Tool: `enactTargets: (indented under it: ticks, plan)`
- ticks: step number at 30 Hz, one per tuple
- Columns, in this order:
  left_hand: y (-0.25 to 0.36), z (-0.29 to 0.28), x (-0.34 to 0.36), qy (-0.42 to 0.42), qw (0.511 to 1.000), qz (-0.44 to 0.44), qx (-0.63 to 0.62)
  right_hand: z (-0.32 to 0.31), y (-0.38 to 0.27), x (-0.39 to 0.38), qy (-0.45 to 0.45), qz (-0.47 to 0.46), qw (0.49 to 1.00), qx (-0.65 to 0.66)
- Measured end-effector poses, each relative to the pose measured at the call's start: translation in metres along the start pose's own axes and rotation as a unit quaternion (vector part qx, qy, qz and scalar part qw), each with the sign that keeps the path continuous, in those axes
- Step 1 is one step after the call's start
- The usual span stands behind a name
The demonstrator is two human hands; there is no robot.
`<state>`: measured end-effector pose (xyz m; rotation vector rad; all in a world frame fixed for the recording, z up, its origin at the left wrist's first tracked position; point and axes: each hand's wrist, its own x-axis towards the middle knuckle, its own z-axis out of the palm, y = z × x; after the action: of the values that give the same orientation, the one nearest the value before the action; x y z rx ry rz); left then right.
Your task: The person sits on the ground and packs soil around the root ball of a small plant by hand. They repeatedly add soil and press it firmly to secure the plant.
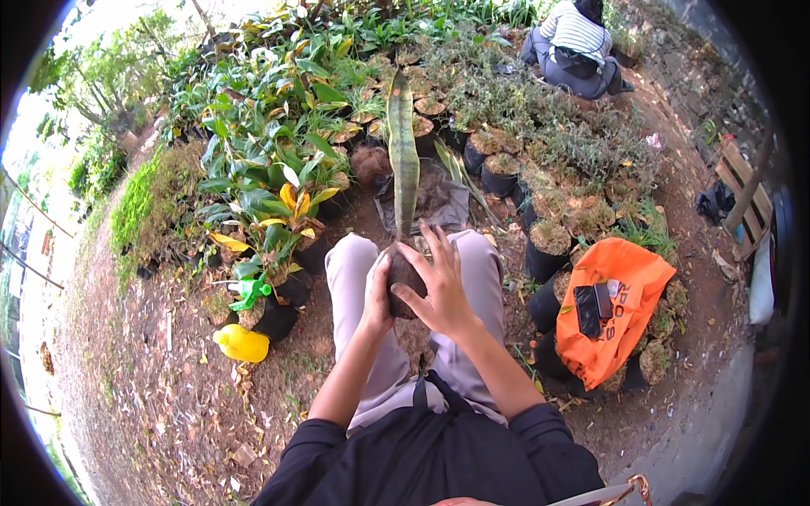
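Far left of the frame: bare ground littered with dry leaves (169,405), edged by a strip of grass (135,202). Lower left of centre: a yellow spray bottle (242,343) with a green trigger head lying on its side on the soil, just beside a row of black nursery pots (278,316) holding green and yellow-leaved plants (287,207). At centre, above lap and pale trousers (350,278): left hand (377,295) curled against the left side of a dark soil root ball (403,282), fingers closed on it; right hand (439,282) spread over the root ball's right and front, fingers wrapped and gripping. Rising straight up from that root ball: a single tall, stiff snake plant leaf (402,152), mottled green with pale edges, reaching toward upper centre. Just behind the leaf: a grey bag (443,202) of soil lying open on the ground. Right of centre: more black pots (548,244) topped with dry husk, clustered close together. Further right: an orange bag (624,312) draped over pots, with a dark phone (587,309) resting on top. Upper right: another person (578,46) in a striped top, crouched among the plants, well apart. Far right: a wooden pallet (742,198) on edge.
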<state>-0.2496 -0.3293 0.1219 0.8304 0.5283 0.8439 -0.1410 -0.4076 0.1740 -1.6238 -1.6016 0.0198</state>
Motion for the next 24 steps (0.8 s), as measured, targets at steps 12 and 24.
enactTargets:
  ticks: [12, 24]
  plan:
    - [0.016, 0.024, 0.006, 0.012, 1.0, 0.026, -0.009, 0.023, 0.012, -0.003, 0.124, 0.145, 0.897, 0.398]
    - [0.009, 0.02, 0.011, -0.099, 0.995, 0.003, 0.015, 0.023, 0.009, -0.014, 0.119, 0.028, 0.98, 0.157]
